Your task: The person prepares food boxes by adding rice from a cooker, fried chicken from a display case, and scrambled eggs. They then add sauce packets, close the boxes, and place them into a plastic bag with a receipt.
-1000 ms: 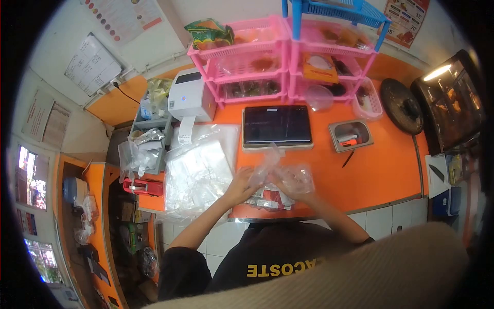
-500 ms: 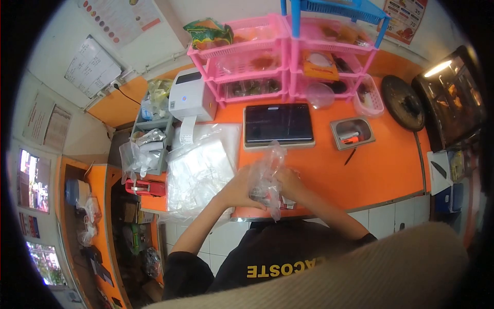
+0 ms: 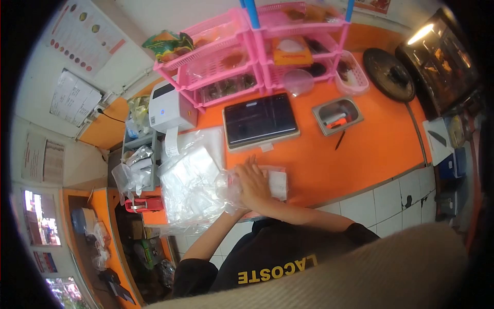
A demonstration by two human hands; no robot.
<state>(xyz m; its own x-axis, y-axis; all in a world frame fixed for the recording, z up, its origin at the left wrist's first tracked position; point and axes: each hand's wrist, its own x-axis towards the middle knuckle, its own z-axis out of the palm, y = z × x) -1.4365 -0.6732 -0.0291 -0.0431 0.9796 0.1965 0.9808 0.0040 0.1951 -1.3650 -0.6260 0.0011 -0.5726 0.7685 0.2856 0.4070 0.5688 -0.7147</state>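
Observation:
My left hand (image 3: 235,202) is at the table's front edge, mostly hidden by a crumpled clear plastic bag (image 3: 226,189) and by my right forearm. Over the bag's right side lies my right hand (image 3: 253,186), its fingers apart and pointing away from me, touching the plastic. A small white packet with a pinkish edge (image 3: 278,185) lies on the orange table just right of my right hand. To the left is a pile of clear plastic bags (image 3: 190,177). The tablet (image 3: 261,121) stands beyond my hands.
A label printer (image 3: 170,109), grey organizer (image 3: 154,170) and red tool (image 3: 144,204) are on the left. Pink racks (image 3: 226,67) stand at the back. A metal tray (image 3: 338,116), pen (image 3: 340,140), black lid (image 3: 388,75) and glass-fronted warmer (image 3: 437,62) are on the right.
The view has shifted. My hands have moved left toward the bag pile, and the bag held up between them is now lower. The white packet shows more fully.

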